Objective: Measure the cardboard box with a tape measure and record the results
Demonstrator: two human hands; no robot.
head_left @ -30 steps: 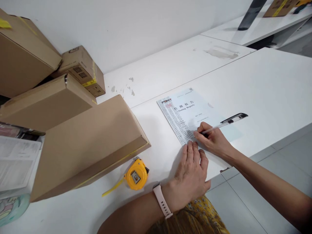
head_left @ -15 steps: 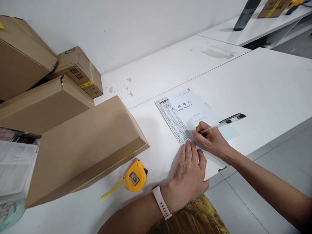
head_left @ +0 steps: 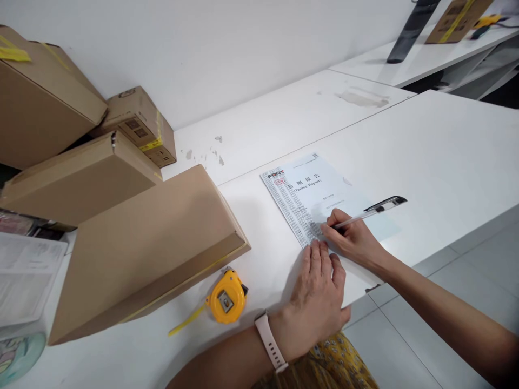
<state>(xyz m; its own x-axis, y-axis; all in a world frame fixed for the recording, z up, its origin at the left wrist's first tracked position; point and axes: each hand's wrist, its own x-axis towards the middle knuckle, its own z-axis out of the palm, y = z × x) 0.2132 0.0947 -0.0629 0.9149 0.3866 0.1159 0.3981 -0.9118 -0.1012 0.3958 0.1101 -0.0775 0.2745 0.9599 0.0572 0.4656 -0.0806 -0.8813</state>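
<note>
A pale blue testing report (head_left: 310, 186) lies flat on the white table, its left strip covered in small print. My right hand (head_left: 357, 237) grips a clear pen with a black cap (head_left: 383, 205), its tip end down at the report's lower left part. My left hand (head_left: 318, 283) lies flat, fingers stretched out, with the fingertips on the report's near edge. Round my left wrist is a pale pink watch strap (head_left: 270, 340). To the left of that hand sits a yellow tape measure (head_left: 227, 297) with a short yellow strap.
Several cardboard boxes stand at the left, the nearest a flat one (head_left: 154, 243) beside the tape measure. Printed paper (head_left: 26, 275) lies at the far left. A dark cylinder (head_left: 411, 32) and another box (head_left: 458, 21) stand at the back right. The table's front edge runs close to my hands.
The whole view has shifted slightly, so things appear a little lower. My right hand still holds the pen at nearly the same spot on the report; my left hand stays put.
</note>
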